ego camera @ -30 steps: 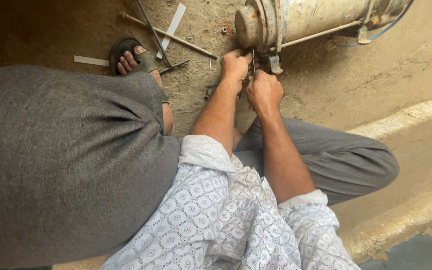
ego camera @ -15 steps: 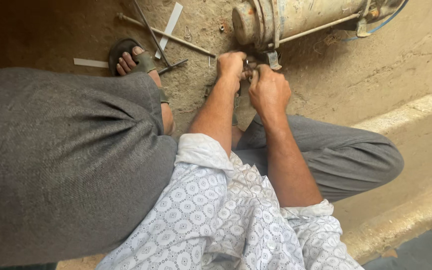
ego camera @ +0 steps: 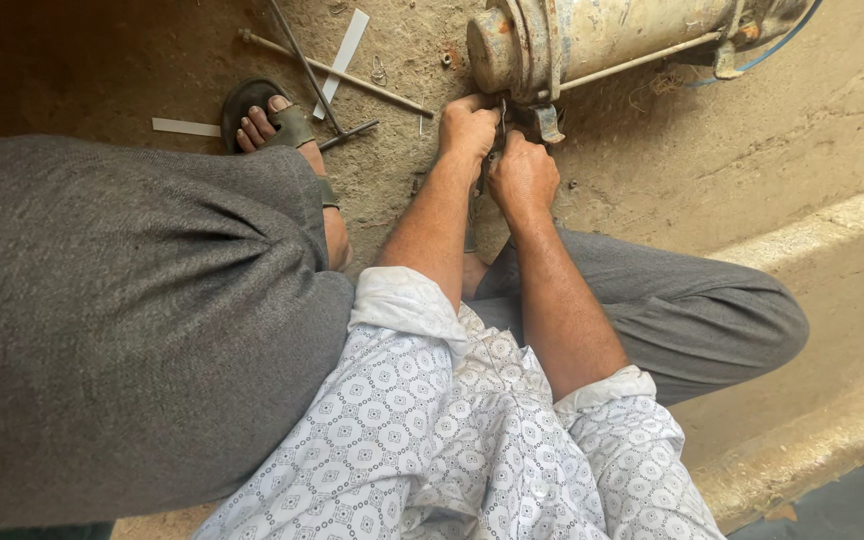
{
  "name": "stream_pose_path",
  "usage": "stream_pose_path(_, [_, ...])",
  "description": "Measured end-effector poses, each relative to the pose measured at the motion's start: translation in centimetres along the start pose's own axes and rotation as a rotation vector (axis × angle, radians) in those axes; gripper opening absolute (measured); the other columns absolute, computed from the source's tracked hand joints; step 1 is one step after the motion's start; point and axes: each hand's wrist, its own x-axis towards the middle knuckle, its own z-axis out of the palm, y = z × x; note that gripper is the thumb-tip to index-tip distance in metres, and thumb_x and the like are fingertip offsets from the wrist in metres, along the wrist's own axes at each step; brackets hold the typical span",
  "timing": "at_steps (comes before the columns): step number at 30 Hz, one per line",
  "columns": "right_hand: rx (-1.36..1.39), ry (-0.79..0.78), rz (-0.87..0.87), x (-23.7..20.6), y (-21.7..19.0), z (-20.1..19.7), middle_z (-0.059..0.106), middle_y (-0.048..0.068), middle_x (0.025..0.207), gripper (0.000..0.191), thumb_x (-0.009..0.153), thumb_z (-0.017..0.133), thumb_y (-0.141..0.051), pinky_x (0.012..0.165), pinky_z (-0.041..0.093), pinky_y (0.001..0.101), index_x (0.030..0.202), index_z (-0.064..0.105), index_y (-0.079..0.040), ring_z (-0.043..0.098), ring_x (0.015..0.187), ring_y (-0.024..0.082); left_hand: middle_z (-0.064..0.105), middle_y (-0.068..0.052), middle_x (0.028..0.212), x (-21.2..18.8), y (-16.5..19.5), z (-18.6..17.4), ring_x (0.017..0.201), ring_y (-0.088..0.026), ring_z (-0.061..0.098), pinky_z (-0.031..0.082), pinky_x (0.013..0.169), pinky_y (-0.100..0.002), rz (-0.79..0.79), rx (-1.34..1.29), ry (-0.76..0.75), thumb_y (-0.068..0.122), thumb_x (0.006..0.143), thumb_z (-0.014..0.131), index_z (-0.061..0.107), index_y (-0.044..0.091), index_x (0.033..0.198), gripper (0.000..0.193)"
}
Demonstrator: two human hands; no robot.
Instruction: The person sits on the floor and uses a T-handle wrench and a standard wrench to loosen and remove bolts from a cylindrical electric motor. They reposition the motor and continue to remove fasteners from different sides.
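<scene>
your left hand (ego camera: pixel 469 128) and right hand (ego camera: pixel 523 176) sit side by side at the near end of the worn metal cylinder (ego camera: pixel 592 40), which lies on the dirt floor (ego camera: pixel 652 170) at one o'clock. both hands' fingers are curled closed around a small fitting under its flange; what they grip is hidden. thin metal rods (ego camera: pixel 337 72) lie at eleven o'clock beside your sandalled foot (ego camera: pixel 272 122).

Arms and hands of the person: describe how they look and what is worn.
Both forearms are bare. The sleeves are rolled above the elbows, white fabric with a small grey geometric print. The left hand and right hand wear no gloves; no rings or watch show.
</scene>
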Motion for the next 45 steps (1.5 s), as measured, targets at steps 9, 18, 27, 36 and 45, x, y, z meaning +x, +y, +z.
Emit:
stream_pose_path(9, [-0.019, -0.022, -0.006, 0.2, 0.1, -0.2, 0.072, 0.028, 0.087, 0.018, 0.085, 0.063, -0.015, 0.072, 0.057, 0.0571, 0.097, 0.071, -0.004, 0.072, 0.083, 0.048, 0.081, -0.009, 0.1, -0.3, -0.2, 0.2, 0.085, -0.016, 0.073, 0.057, 0.075, -0.032, 0.082, 0.062, -0.018, 0.008, 0.091, 0.067, 0.079, 0.003, 0.108, 0.022])
stream_pose_path(18, [-0.141, 0.152, -0.11, -0.5, -2.0, -4.9, 0.072, 0.017, 0.07, 0.014, 0.093, 0.066, -0.017, 0.056, 0.057, 0.0482, 0.09, 0.072, -0.005, 0.074, 0.063, 0.034, 0.078, -0.01, 0.098, -1.0, 1.6, 0.3, 0.08, -0.018, 0.072, 0.06, 0.075, -0.035, -0.148, 0.009, -0.061, 0.014, 0.094, 0.063, 0.075, 0.001, 0.109, 0.023])
stream_pose_path(27, [0.029, 0.24, -0.188, -2.2, -3.1, -7.6, 0.072, 0.014, 0.072, 0.011, 0.097, 0.07, -0.018, 0.056, 0.054, 0.0467, 0.094, 0.067, -0.007, 0.072, 0.062, 0.033, 0.07, -0.013, 0.081, -0.1, 1.4, 0.4, 0.063, -0.023, 0.07, 0.055, 0.049, -0.037, -0.203, -0.291, -0.024, 0.01, 0.083, 0.059, 0.069, -0.006, 0.094, 0.022])
stream_pose_path(36, [0.155, 0.215, -0.151, -3.1, -2.7, -9.1, 0.075, 0.016, 0.079, 0.011, 0.094, 0.07, -0.018, 0.064, 0.055, 0.0519, 0.097, 0.066, -0.009, 0.073, 0.073, 0.039, 0.073, -0.009, 0.08, -0.9, 1.7, 0.1, 0.063, -0.02, 0.072, 0.058, 0.051, -0.034, -0.164, -0.236, 0.05, 0.019, 0.078, 0.065, 0.074, 0.0, 0.091, 0.025])
stream_pose_path(45, [-0.156, -0.133, -0.008, -3.8, -2.8, -8.5, 0.073, 0.022, 0.077, 0.022, 0.099, 0.066, -0.026, 0.062, 0.056, 0.0524, 0.096, 0.066, -0.004, 0.073, 0.07, 0.038, 0.075, -0.011, 0.085, -0.6, 1.1, 0.3, 0.068, -0.017, 0.072, 0.058, 0.054, -0.032, -0.154, -0.129, 0.078, 0.019, 0.076, 0.072, 0.074, -0.001, 0.095, 0.029])
